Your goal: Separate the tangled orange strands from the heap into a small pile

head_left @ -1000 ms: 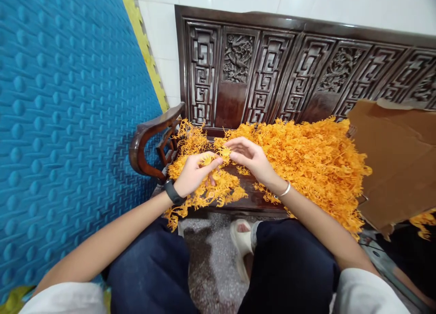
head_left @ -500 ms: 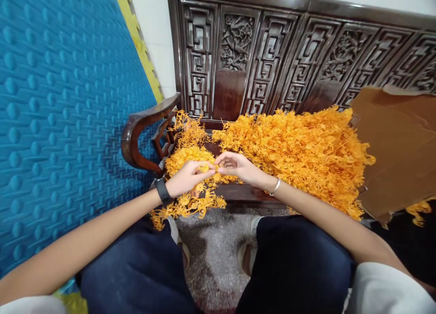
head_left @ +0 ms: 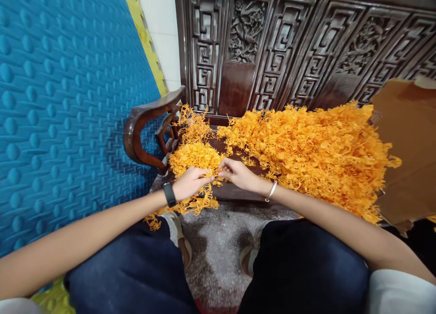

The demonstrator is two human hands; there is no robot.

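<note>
My left hand [head_left: 193,182] is pinched on a small yellow-orange, spidery-limbed plastic piece. A strand of similar linked pieces [head_left: 200,201] hangs below that hand, over the bench's front edge. Just to the right, my right hand [head_left: 240,174] is curled with thumb and fingertips together; what lies between them, if anything, is too small to make out. A narrow gap separates the two hands. Right behind them is a small heap of the pieces [head_left: 194,156] on the dark wooden bench seat [head_left: 235,190].
A large pile of yellow-orange pieces [head_left: 316,155] covers the bench's right side, beside a brown cardboard sheet [head_left: 405,146]. A looser tangle [head_left: 195,125] lies by the curved armrest [head_left: 131,137]. Behind rises the carved backrest [head_left: 238,87]; blue foam matting [head_left: 68,100] stands at left.
My hands, which met at one yellow-orange piece, have drawn slightly apart. The right hand's fingers are more curled. The view has shifted a little, making the bench look closer.
</note>
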